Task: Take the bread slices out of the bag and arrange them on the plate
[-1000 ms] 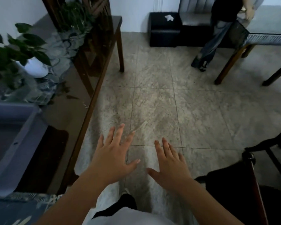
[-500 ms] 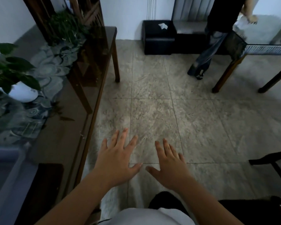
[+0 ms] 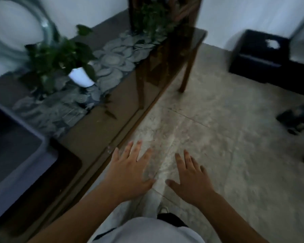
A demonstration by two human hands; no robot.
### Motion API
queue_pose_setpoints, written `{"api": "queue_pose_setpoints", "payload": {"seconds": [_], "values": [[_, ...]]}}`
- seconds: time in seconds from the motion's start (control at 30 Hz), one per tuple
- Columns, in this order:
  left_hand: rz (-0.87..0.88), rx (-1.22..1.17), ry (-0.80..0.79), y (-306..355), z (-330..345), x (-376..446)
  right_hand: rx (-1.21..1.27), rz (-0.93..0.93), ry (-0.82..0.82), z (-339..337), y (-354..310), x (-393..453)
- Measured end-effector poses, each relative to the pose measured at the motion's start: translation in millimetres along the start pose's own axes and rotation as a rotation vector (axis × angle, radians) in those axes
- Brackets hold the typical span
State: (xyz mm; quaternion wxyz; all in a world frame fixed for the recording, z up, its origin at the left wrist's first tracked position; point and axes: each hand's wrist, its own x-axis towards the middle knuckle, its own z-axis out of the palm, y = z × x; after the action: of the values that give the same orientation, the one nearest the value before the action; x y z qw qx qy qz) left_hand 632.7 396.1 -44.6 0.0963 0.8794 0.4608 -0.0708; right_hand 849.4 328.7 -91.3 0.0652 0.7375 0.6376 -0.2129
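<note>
L hand (image 3: 130, 174): spread wide, empty, over floor (image 3: 226, 146) by table (image 3: 88, 137) edge
R hand (image 3: 191, 179): spread wide, empty

text: none legible | labels: none | frame blurred

whole shot's motion-blurred. grey bin (image 3: 16, 155) runs off the left edge, dark shoe (image 3: 295, 118) cut by the right edge, both forearms leave at the bottom.
</note>
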Motion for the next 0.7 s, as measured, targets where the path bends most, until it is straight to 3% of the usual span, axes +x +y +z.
{"api": "queue_pose_setpoints", "payload": {"seconds": [0.2,0.4,0.53,0.7], "values": [[-0.489,-0.12,0.077,-43,16,-58,-0.211,-0.49,-0.065,-35,-79,73],[-0.929,-0.173,0.19,-77,34,-143,-0.297,-0.858,-0.096,-27,-200,83],[-1.083,-0.174,0.257,-94,39,-181,-0.375,-1.002,-0.12,-13,-261,67],[-1.109,-0.186,0.288,-124,39,-210,-0.388,-1.04,-0.117,-3,-309,53]]}}
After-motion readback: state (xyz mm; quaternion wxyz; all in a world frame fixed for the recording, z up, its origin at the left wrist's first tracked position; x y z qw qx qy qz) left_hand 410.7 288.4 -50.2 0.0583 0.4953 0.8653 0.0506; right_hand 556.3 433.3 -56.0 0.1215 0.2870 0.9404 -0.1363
